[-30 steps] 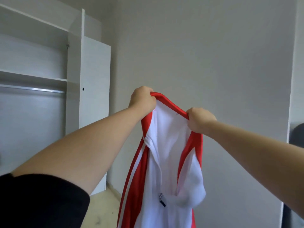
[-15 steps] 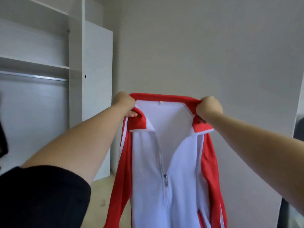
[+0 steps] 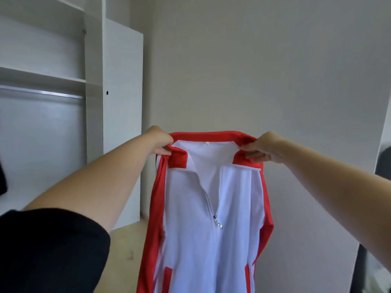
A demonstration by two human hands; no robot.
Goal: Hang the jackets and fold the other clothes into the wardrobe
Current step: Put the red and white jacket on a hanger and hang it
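The red-and-white zip jacket (image 3: 211, 208) hangs in the lower centre of the frame, its long axis vertical below the 2 hands. The left hand (image 3: 161, 142) pinches the left end of the red collar; the right hand (image 3: 264, 148) pinches the right end, so the collar runs level between them. The wardrobe's hanging rail (image 3: 42, 93) lies at the upper left, nearer the left hand, so the jacket likely travels leftward and up. No hanger shows.

One jacket (image 3: 211, 229) — two hands — one wardrobe (image 3: 93, 81).
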